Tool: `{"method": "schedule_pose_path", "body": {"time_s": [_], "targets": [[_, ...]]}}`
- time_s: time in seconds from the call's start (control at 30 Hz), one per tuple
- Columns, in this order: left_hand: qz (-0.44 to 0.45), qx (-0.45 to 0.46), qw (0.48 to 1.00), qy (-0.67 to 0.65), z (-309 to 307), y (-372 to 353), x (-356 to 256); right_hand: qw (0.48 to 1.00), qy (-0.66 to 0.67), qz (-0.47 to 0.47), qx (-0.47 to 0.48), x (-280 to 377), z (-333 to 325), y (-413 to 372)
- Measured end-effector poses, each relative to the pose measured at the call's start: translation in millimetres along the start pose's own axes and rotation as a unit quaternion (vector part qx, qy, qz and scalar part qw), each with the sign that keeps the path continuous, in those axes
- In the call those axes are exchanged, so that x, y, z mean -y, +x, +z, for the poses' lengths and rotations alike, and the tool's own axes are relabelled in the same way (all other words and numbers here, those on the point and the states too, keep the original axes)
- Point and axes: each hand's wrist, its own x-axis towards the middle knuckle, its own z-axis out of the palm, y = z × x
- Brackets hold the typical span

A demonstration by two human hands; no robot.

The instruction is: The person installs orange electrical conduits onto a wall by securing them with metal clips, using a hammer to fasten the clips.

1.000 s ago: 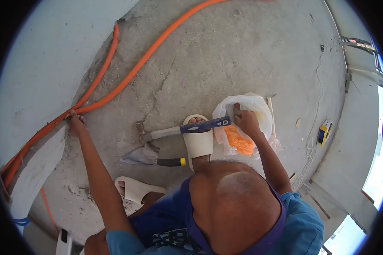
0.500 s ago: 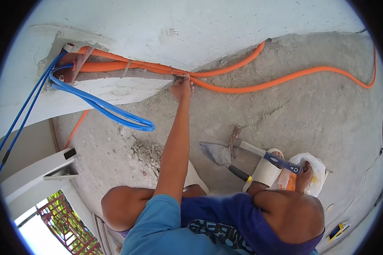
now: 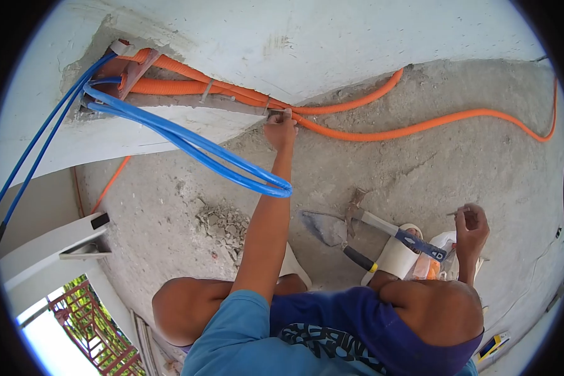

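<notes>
My left hand (image 3: 281,130) reaches to the foot of the wall, its fingers closed at the orange corrugated conduit (image 3: 382,130) where two runs meet. The fingertips partly hide what they grip there. My right hand (image 3: 472,227) is raised above the plastic bag (image 3: 443,241), finger and thumb pinching a short, thin, nail-like piece (image 3: 452,214). Below and left of it lies a hammer (image 3: 382,222), its handle across my sandal (image 3: 398,255). Beside the hammer lies a trowel (image 3: 324,228). A loop of blue cable (image 3: 232,169) hangs from the wall recess, passing in front of my left forearm.
Thin grey strips (image 3: 207,91) cross the conduit in the chiselled wall slot. Rubble (image 3: 222,222) is heaped on the rough concrete floor. A yellow-and-blue box (image 3: 494,346) lies at lower right. Dark red metal grillwork (image 3: 94,326) shows at lower left.
My right hand has come up out of the plastic bag with a thin nail-like piece. My left hand stays at the conduit. The blue cable loop appears farther right, over my forearm.
</notes>
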Motion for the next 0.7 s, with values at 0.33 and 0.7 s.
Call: {"method": "schedule_pose_path", "body": {"time_s": [0.33,0.7], "targets": [[-0.028,0.031,0.999,0.010,-15,11,-5,0.854,0.108,-0.442,0.253,110,285,73],[0.080,0.010,0.993,0.086,-19,13,4,0.785,-0.120,-0.581,0.178,115,375,78]]}}
